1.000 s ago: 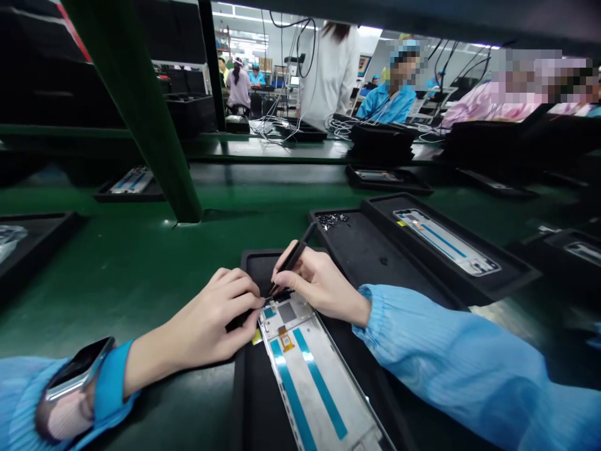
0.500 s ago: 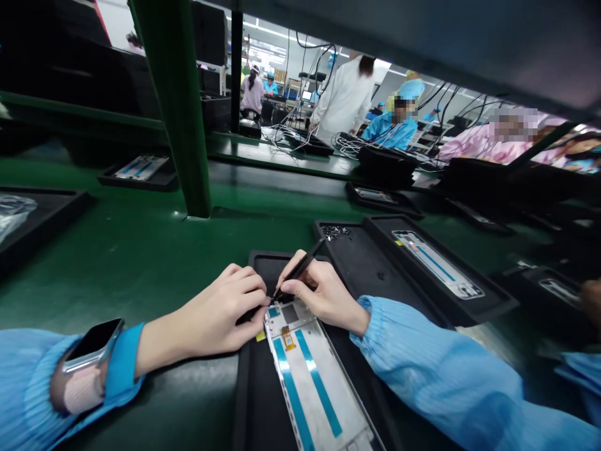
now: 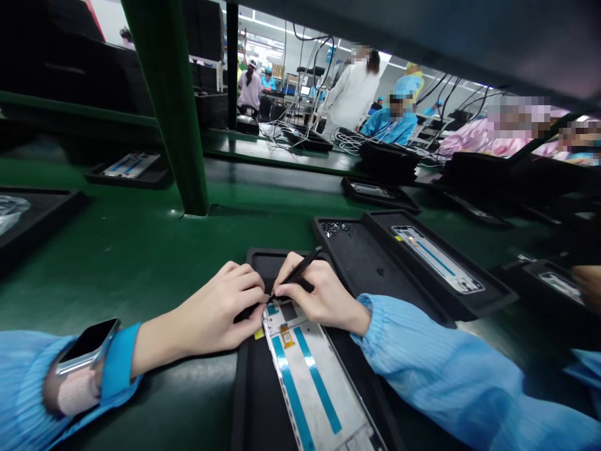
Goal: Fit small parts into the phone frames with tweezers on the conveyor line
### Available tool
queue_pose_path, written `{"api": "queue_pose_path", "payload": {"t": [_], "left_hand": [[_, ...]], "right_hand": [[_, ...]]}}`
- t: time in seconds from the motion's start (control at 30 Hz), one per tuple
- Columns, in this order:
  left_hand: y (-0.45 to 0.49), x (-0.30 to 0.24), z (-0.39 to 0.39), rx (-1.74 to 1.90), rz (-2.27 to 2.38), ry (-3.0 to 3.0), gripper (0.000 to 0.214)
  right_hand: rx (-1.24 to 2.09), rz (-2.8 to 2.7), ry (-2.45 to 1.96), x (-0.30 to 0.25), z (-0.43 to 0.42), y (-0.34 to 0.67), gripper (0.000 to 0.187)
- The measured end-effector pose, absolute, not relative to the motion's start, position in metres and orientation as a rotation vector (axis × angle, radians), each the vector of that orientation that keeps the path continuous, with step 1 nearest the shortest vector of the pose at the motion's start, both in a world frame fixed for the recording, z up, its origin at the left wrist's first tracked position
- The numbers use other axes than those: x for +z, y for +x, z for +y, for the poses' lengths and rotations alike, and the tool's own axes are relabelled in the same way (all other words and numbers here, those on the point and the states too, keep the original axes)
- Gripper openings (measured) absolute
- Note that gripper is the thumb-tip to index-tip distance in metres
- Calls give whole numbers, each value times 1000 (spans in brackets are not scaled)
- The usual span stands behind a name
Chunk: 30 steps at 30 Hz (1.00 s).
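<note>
A metal phone mid-frame (image 3: 305, 376) with two teal strips lies in a black tray (image 3: 256, 255) on the green table (image 3: 117, 250). Its long axis slants from the hands down and to the right, out of the bottom of the view, so its upper end lies right under the hands and the rest runs back toward the person.

The left hand (image 3: 216, 310) reaches in from the left and is the nearer of the two, with its fingers (image 3: 246, 280) curled close together and their tips over the frame's upper-left corner. A dark bit shows beneath them (whether they pinch it or only rest there, I cannot tell). The right hand (image 3: 319, 294) sits just beyond that end, its fingers (image 3: 293, 289) and thumb pinching slim black tweezers (image 3: 295, 273), whose tip comes down at the frame's upper edge, close to the left fingertips.

A smartwatch (image 3: 87, 346) sits on the left wrist. Beyond the hands, a second black tray (image 3: 357, 263) holds a small heap of black screws (image 3: 335, 228), and next to it a third tray (image 3: 436, 294) carries another phone frame (image 3: 436, 260).
</note>
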<state>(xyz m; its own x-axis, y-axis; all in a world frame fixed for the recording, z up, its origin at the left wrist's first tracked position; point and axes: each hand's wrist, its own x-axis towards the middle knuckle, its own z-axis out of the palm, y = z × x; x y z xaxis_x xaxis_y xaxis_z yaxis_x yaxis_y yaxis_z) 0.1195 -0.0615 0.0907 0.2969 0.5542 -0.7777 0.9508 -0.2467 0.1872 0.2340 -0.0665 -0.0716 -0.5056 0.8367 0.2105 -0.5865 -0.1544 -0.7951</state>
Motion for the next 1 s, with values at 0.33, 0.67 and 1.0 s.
{"api": "queue_pose_path", "payload": {"t": [0.33, 0.67, 1.0], "left_hand": [[122, 91, -58, -792, 1338, 1926, 18], [123, 92, -58, -792, 1345, 1927, 18], [139, 108, -89, -788, 1150, 1769, 15]], "right_hand": [[1994, -960, -439, -66, -67, 236, 11], [1901, -1087, -488, -64, -68, 238, 13], [1887, -1102, -518, -71, -73, 230, 16]]}}
